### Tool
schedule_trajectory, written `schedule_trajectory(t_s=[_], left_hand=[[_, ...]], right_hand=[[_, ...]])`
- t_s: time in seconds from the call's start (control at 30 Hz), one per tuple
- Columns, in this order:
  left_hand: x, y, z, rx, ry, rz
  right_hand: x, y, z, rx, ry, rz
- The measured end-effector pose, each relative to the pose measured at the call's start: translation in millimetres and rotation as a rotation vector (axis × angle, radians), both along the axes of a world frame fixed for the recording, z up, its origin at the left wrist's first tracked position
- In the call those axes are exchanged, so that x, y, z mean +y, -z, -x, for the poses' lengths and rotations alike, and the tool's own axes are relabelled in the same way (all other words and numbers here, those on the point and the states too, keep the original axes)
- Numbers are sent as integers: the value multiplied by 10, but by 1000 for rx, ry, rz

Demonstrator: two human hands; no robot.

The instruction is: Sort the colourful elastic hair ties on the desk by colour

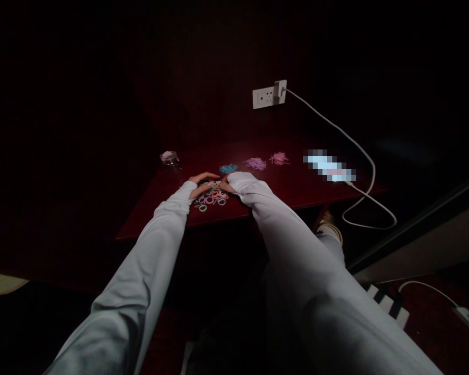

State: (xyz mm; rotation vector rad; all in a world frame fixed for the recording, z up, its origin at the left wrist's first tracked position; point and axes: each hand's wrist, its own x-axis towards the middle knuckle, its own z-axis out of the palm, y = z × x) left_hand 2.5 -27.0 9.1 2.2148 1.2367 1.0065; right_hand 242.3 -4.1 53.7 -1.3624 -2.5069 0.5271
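Note:
A loose heap of small coloured hair ties [209, 200] in green, lilac, pink and red lies near the front of the dark red table. My left hand [203, 182] curves around the heap's left and far side with its fingers stretched and apart. On the other side, my right hand [227, 185] reaches into the heap, its fingers partly covered by the sleeve and too small to make out. Just beyond the hands sit a blue pile of thin bands [229, 169], a purple pile [255, 164] and a pink pile [279, 158].
A clear round container [169, 158] with something pale on it stands at the back left. A blurred-out phone-like device [330, 166] lies at the right, its white cable [346, 135] looping to a wall socket [263, 97]. The table's front edge [156, 233] is close below.

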Motion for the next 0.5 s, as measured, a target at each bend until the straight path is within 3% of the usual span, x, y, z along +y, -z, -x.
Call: schedule_trajectory(t_s=[0.27, 0.43, 0.5], left_hand=[[-53, -104, 23, 205, -91, -52], [-14, -77, 54, 215, -2, -71], [13, -51, 64, 210, 23, -82]], right_hand=[[-46, 0, 113, 124, -29, 30], [181, 130, 98, 257, -91, 103], [251, 179, 38, 339, -86, 70]])
